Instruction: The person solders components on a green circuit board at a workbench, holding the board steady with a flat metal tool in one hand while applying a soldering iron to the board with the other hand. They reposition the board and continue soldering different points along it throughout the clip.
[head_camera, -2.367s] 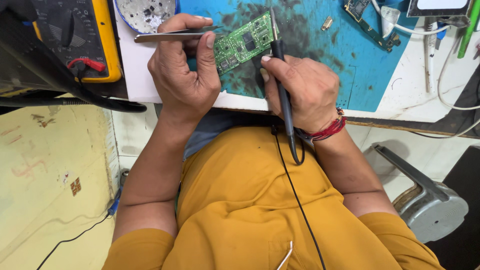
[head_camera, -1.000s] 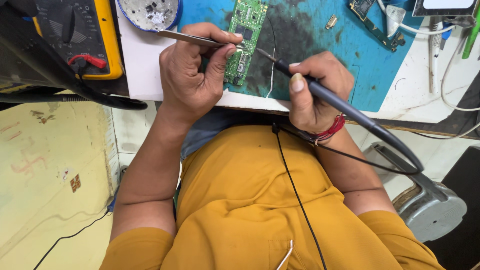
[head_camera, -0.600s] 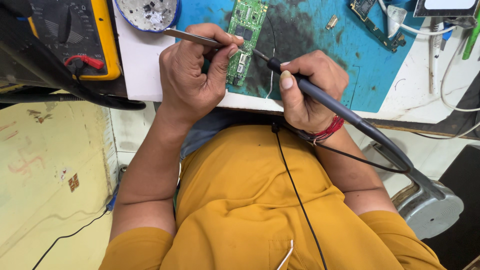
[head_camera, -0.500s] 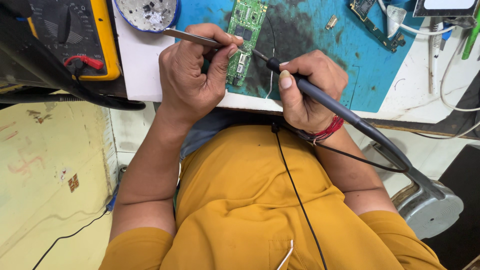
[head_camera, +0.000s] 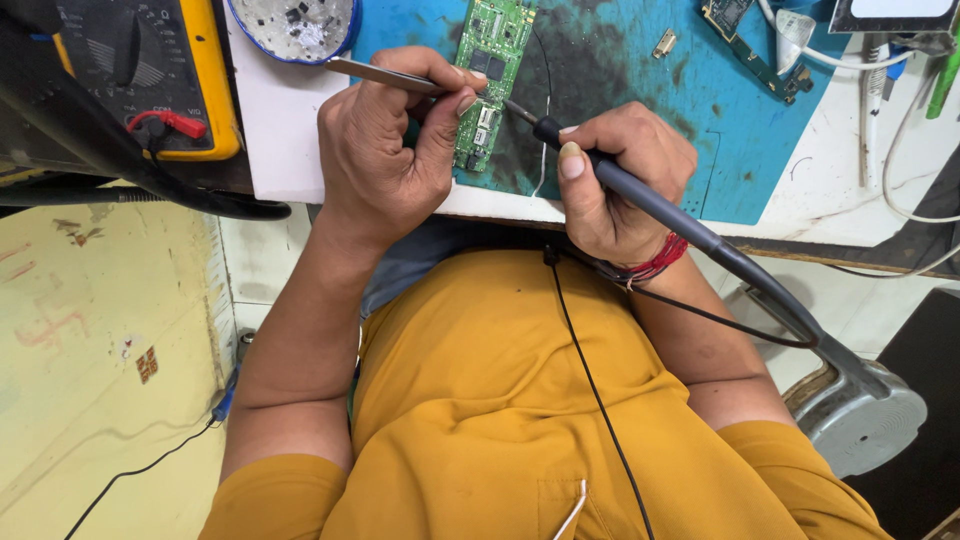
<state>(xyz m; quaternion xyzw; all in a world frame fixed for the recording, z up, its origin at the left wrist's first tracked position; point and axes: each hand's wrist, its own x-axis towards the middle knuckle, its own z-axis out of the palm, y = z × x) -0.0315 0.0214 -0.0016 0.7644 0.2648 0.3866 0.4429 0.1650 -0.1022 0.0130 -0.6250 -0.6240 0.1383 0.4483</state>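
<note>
A narrow green circuit board (head_camera: 490, 70) lies on the blue work mat (head_camera: 620, 130). My left hand (head_camera: 390, 150) is shut on metal tweezers (head_camera: 375, 73), whose tips rest at the board's edge. My right hand (head_camera: 620, 180) grips a dark soldering iron (head_camera: 650, 200) like a pen. Its tip touches the board near the tweezers' tips. The iron's cable runs off to the right past my wrist with its red thread band.
A yellow multimeter (head_camera: 150, 70) sits at the far left. A round dish of small parts (head_camera: 295, 25) stands above my left hand. Another small board (head_camera: 745, 45), white cables (head_camera: 900, 130) and a metal stool (head_camera: 860, 410) lie to the right.
Earlier the board was held up, turned sideways between both hands; now it lies lengthwise on the mat. The iron, once gripped point-up, now slants with its tip on the board.
</note>
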